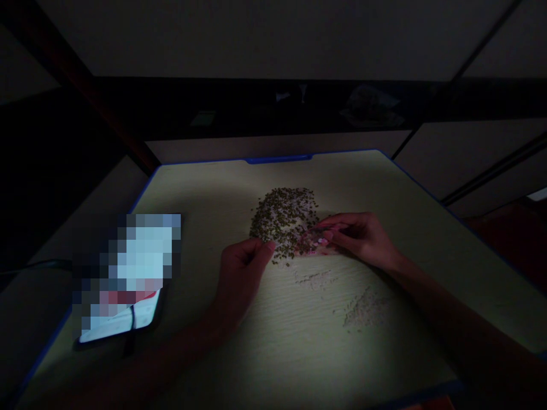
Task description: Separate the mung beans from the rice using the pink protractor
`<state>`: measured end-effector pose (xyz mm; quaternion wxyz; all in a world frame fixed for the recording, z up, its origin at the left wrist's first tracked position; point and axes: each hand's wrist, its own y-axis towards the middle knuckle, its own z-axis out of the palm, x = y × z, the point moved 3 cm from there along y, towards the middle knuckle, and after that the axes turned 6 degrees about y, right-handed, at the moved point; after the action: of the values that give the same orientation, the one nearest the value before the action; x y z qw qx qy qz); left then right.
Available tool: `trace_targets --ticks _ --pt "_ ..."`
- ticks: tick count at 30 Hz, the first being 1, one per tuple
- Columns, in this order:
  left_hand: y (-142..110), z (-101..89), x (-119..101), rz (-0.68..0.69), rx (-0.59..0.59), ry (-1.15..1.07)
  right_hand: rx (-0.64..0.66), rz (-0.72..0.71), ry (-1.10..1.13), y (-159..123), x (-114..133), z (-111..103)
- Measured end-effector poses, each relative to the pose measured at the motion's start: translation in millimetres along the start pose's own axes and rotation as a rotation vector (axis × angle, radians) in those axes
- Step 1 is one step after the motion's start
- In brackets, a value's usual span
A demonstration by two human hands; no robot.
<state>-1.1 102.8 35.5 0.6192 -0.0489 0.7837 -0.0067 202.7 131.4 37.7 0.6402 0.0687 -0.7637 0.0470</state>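
A spread pile of small dark greenish grains (284, 213), like mung beans with paler grains mixed in, lies at the middle of the pale table (192, 199). At its near left edge my left hand (241, 273) is closed, thumb and forefinger pressed together. What they hold, if anything, is too small to make out. My right hand (363, 236) grips a small clear plastic bag with pink print (318, 238) at the pile's right side. Whether the bag holds grains cannot be told in the dim light.
Two thin patches of pale grains, one nearer the pile (316, 279) and one nearer me (365, 310), lie on the table. A lit tablet or phone (143, 310), partly blurred out, stands at the left with a cable. A blue rim (277, 159) edges the table; behind it is a dark shelf.
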Motion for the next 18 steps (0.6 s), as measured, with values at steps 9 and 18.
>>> trace_targets --ticks 9,18 --pt "0.4 -0.3 0.7 -0.021 -0.001 -0.013 0.035 0.0 0.018 -0.9 -2.4 -0.4" --pt "-1.5 -1.0 -2.1 -0.019 -0.006 0.013 0.018 -0.011 -0.028 -1.1 1.9 0.5"
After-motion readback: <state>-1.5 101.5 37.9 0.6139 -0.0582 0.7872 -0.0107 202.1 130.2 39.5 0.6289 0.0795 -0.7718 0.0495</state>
